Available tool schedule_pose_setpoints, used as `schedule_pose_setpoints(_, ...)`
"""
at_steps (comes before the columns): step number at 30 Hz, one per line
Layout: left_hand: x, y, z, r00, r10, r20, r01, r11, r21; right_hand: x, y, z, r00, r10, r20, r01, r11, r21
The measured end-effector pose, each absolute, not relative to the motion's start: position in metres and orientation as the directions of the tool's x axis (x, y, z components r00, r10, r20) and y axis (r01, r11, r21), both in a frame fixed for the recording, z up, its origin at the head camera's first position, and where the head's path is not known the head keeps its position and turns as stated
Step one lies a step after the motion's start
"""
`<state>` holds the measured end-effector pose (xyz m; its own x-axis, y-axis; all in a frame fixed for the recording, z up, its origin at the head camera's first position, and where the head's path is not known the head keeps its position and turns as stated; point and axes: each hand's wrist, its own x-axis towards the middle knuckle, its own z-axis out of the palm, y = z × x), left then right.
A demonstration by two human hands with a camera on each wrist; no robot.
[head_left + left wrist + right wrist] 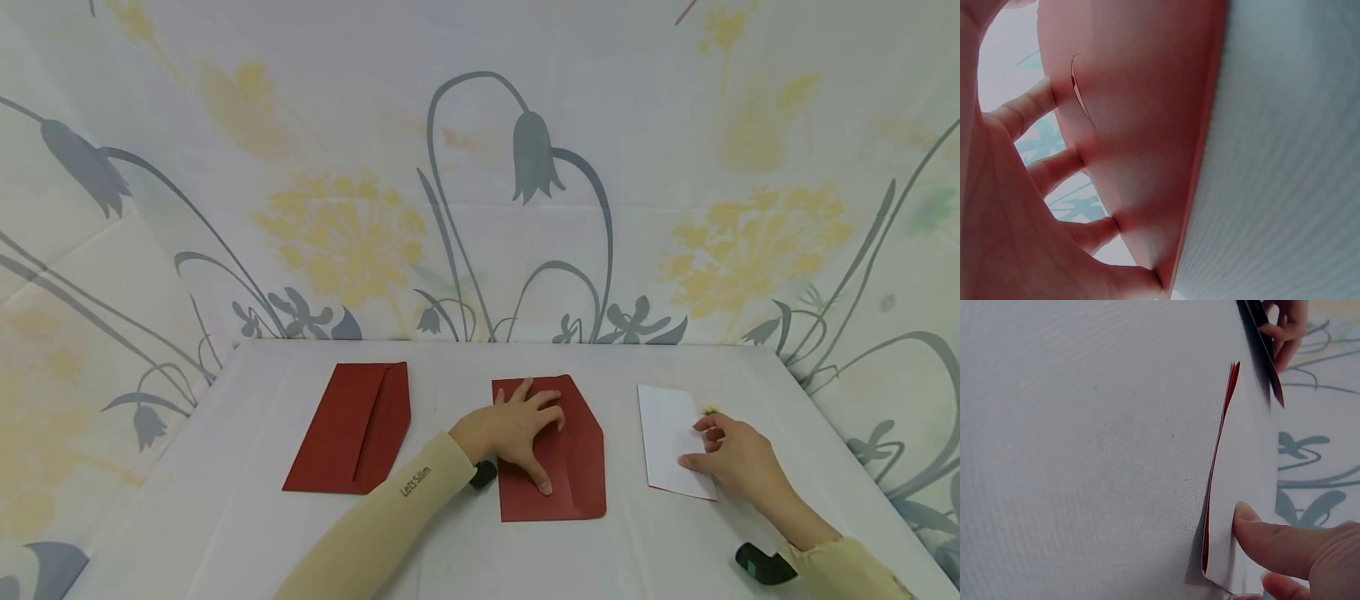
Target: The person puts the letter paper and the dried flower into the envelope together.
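My left hand (pixel 517 425) lies with its fingers spread on a red envelope (pixel 588 467) in the middle of the table. The envelope's pointed flap is turned out to the right, and a short slit shows in its red paper in the left wrist view. To the right lies a folded white card (pixel 667 433) with red showing between its layers along one edge. My right hand (pixel 738 462) pinches the card at its right edge, thumb (pixel 1260 540) on the white face and the other fingers curled by the edge, partly hidden.
A second red envelope (pixel 337 433) lies to the left, its flap on the right side. A small yellow thing (pixel 711 410) shows just beyond my right fingers. White cloth (pixel 450 550) covers the table, and a flower-patterned cloth (pixel 480 208) hangs behind it.
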<state>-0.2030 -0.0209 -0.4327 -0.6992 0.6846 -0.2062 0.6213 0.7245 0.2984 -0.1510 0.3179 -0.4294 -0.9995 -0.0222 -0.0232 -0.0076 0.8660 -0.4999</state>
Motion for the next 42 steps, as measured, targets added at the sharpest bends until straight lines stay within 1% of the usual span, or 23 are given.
schedule_pose_setpoints(8,-0.203,-0.021,-0.432,-0.701,0.679,-0.218,0.615,0.730,0.299,-0.147,0.315,-0.430,-0.999,0.008,-0.031,0.023,0.855,-0.518)
schedule_pose_setpoints(15,-0.203,-0.021,-0.432,-0.701,0.679,-0.218,0.612,0.730,0.303,-0.144,0.315,-0.434,-0.998,-0.047,0.049,-0.065,0.862,-0.503)
schedule_pose_setpoints(29,-0.203,-0.020,-0.431,-0.699,0.681,-0.218,0.616,0.729,0.299,-0.143,0.312,-0.435,-0.992,-0.059,0.114,-0.110,0.852,-0.512)
schedule_pose_setpoints(36,-0.204,-0.020,-0.431,-0.699,0.680,-0.220,0.610,0.728,0.313,-0.142,0.314,-0.430,-0.978,-0.110,0.174,-0.186,0.839,-0.512)
schedule_pose_setpoints(39,-0.204,-0.020,-0.431,-0.698,0.681,-0.220,0.610,0.727,0.315,-0.141,0.314,-0.428,-0.975,-0.133,0.176,-0.206,0.835,-0.510)
schedule_pose_setpoints(42,-0.204,-0.020,-0.430,-0.697,0.683,-0.221,0.612,0.726,0.314,-0.139,0.314,-0.426,-0.978,-0.136,0.161,-0.200,0.839,-0.506)
